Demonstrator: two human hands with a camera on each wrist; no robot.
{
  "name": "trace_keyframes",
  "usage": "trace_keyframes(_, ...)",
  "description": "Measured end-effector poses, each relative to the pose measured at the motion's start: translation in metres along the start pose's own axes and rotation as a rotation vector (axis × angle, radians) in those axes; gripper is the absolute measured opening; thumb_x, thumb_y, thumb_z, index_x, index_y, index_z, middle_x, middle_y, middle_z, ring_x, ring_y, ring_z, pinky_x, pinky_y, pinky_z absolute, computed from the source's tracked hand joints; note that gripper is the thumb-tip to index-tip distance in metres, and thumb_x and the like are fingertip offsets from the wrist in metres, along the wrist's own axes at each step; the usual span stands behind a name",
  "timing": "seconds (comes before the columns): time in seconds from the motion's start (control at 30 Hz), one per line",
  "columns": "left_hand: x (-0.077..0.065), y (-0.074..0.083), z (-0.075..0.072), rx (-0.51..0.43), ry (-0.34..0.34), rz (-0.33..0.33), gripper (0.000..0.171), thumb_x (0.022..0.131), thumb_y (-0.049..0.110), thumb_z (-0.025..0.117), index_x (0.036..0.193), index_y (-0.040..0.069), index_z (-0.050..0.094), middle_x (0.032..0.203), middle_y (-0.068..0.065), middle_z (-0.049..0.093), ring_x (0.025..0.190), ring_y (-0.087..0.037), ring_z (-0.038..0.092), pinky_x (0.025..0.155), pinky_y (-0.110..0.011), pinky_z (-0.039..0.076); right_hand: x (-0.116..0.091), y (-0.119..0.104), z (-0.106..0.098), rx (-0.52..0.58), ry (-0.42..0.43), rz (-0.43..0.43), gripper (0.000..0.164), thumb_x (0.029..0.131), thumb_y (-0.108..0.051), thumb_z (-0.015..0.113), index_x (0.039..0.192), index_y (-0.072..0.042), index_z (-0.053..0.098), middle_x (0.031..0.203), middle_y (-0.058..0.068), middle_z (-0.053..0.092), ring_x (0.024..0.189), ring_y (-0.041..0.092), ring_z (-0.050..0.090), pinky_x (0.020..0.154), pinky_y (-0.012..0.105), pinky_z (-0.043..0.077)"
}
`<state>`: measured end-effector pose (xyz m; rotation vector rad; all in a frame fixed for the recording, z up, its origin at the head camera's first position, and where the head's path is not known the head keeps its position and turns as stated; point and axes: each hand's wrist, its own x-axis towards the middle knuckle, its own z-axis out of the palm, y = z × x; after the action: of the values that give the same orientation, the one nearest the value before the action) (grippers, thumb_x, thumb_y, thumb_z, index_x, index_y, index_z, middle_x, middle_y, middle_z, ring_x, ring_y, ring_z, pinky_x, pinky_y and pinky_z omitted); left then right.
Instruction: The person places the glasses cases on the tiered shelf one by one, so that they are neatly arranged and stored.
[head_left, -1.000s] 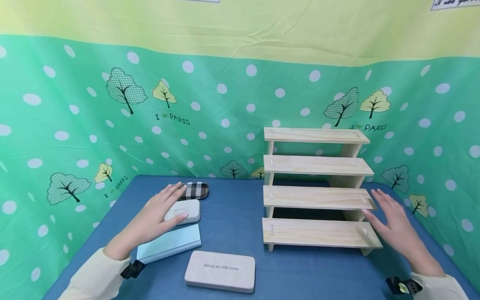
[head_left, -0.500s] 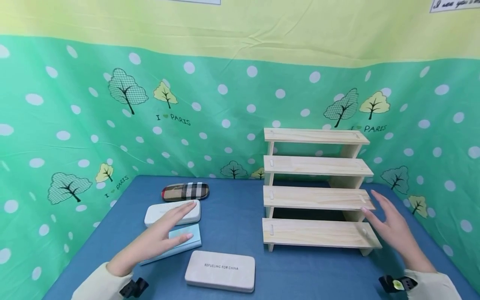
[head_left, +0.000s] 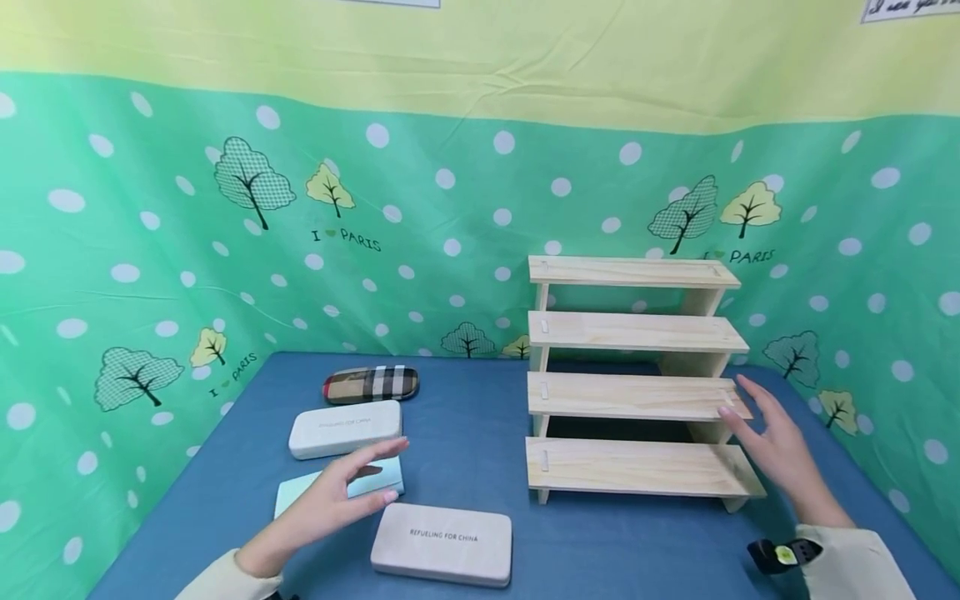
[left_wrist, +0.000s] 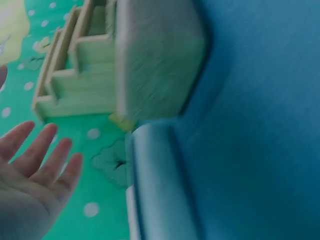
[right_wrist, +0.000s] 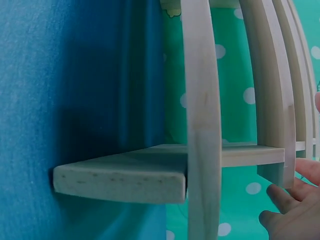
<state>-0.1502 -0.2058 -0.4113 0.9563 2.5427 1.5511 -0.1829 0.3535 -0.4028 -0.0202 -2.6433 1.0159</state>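
My left hand (head_left: 326,504), fingers spread and slightly bent, hovers over the light-blue case (head_left: 387,477) and partly hides it. Its thumb comes close to the left end of the front white case (head_left: 441,546), which reads "REFUELING FOR CHINA". In the left wrist view, that hand (left_wrist: 32,190) holds nothing. At the right end of a four-tier wooden shelf (head_left: 645,467) is my right hand (head_left: 780,450), thumb and fingers apart. The right wrist view has its fingers (right_wrist: 282,200) beside the shelf boards; whether they touch, I cannot tell.
Behind the light-blue case lie a second white case (head_left: 345,428) and a plaid case (head_left: 371,384). A blue cloth (head_left: 465,442) covers the table. Green dotted fabric (head_left: 450,292) hangs right behind the table and at both sides.
My left hand has moved from over the back cases toward the front white case, uncovering the plaid and rear white cases. My right hand has shifted slightly left, still beside the shelf.
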Motion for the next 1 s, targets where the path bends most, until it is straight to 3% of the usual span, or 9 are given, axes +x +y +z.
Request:
trace_keyframes(0.13,0.000,-0.003,0.008,-0.060,-0.021,-0.103,0.051,0.089,0.015,0.065,0.137,0.013,0.048,0.136,-0.013,0.051,0.123,-0.008,0.049,0.095,-0.036,0.044,0.003,0.002,0.001,-0.025,-0.001,-0.002,0.071,0.096,-0.038,0.050,0.152,-0.009,0.016,0.150,0.030,0.018,0.128,0.053,0.026,0.089,0.070,0.027)
trace_keyframes(0.3,-0.001,-0.005,0.011,-0.155,-0.066,-0.144,0.050,0.091,0.012,0.062,0.136,0.000,0.045,0.135,-0.025,0.047,0.123,-0.013,0.050,0.097,-0.037,0.043,0.004,-0.005,0.002,-0.023,-0.005,-0.049,0.070,0.096,-0.035,0.052,0.148,0.000,0.021,0.142,0.035,0.028,0.115,0.051,0.037,0.082,0.064,0.033)
trace_keyframes(0.47,-0.005,-0.007,0.014,-0.217,-0.091,-0.186,0.050,0.090,0.010,0.061,0.135,-0.005,0.044,0.135,-0.028,0.047,0.121,-0.012,0.051,0.098,-0.033,0.042,0.004,-0.011,0.003,0.002,0.000,-0.073,0.068,0.096,-0.030,0.052,0.147,0.004,0.022,0.142,0.035,0.027,0.118,0.052,0.036,0.086,0.063,0.032)
trace_keyframes(0.73,-0.013,-0.010,0.023,-0.274,-0.112,-0.279,0.053,0.090,0.014,0.063,0.135,-0.005,0.044,0.136,-0.025,0.047,0.126,-0.025,0.047,0.095,-0.016,0.037,0.008,-0.011,0.006,0.027,0.022,-0.047,0.068,0.098,-0.031,0.048,0.149,0.001,0.017,0.145,0.034,0.023,0.123,0.055,0.031,0.092,0.067,0.028)
trace_keyframes(0.9,-0.018,-0.012,0.025,-0.393,-0.125,-0.343,0.056,0.089,0.012,0.064,0.137,-0.006,0.041,0.138,-0.025,0.045,0.131,-0.038,0.037,0.094,-0.011,0.033,0.008,-0.012,0.008,0.057,0.004,0.005,0.068,0.099,-0.035,0.045,0.150,-0.001,0.015,0.146,0.034,0.022,0.126,0.054,0.029,0.094,0.066,0.028)
trace_keyframes(1.0,-0.021,-0.015,0.025,-0.462,-0.139,-0.382,0.057,0.088,0.009,0.064,0.137,-0.007,0.040,0.139,-0.025,0.044,0.131,-0.033,0.039,0.092,-0.011,0.034,0.008,-0.011,0.008,0.088,-0.001,0.032,0.068,0.099,-0.036,0.043,0.150,-0.001,0.014,0.147,0.033,0.020,0.129,0.054,0.025,0.096,0.066,0.025)
